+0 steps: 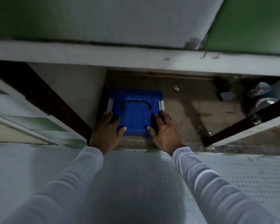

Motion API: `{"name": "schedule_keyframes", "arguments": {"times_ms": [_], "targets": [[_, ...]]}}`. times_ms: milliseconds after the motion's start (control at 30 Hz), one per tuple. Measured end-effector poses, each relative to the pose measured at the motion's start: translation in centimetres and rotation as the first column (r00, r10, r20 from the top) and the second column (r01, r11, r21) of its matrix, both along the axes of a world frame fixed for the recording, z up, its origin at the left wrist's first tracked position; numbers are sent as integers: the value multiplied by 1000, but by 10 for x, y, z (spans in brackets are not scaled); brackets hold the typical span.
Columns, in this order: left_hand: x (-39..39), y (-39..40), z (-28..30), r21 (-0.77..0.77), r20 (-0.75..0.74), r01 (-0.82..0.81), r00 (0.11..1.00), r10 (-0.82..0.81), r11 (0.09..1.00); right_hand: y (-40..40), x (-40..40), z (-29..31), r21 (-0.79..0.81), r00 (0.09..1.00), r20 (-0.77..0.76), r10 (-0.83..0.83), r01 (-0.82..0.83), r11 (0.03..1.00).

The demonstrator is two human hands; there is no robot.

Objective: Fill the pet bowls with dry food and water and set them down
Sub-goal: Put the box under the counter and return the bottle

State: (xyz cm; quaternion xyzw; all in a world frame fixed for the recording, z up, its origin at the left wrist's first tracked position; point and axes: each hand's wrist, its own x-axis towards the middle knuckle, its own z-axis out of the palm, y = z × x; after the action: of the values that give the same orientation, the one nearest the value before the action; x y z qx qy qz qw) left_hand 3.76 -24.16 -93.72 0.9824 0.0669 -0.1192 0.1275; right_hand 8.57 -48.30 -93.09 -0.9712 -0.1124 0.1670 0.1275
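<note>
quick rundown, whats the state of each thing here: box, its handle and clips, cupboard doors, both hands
blue box: lid on, sitting in the open cupboard
handle: folded flat on the lid
side clips: appear down, blurred
left cupboard door: swung open
right cupboard door: swung open
left hand: grips the box's left near corner
right hand: grips the box's right near corner
metal bowl: on the cupboard floor at right, contents not visible

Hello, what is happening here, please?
A person reaches into an open low cabinet under a counter. Both hands, the left hand and the right hand, lie on the near corners of a blue lidded box. Its black handle is untouched. No filled pet bowl is visible.
</note>
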Motion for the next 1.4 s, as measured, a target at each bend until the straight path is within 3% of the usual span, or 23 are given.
{"name": "schedule_keyframes", "arguments": {"times_ms": [300, 567, 833, 1067, 1400], "targets": [[-69, -21, 89, -61, -87, 41, 995, -46, 997, -20, -71, 67, -40, 985, -157, 76, -83, 996], [-136, -36, 196, -24, -207, 79, 975, -82, 997, -37, -141, 182, -74, 972, -191, 134, -151, 986], [-181, -47, 347, -108, -283, -28, 959, -4, 994, -48, -196, 324, -87, 954, -279, 108, -137, 987], [-190, -49, 467, -158, -252, -54, 968, 13, 986, -50, -205, 450, -101, 969, -231, 85, -111, 989], [-161, -47, 588, -157, -35, 61, 997, -67, 986, -48, -187, 575, -47, 998, -68, -15, 12, 999]]}}
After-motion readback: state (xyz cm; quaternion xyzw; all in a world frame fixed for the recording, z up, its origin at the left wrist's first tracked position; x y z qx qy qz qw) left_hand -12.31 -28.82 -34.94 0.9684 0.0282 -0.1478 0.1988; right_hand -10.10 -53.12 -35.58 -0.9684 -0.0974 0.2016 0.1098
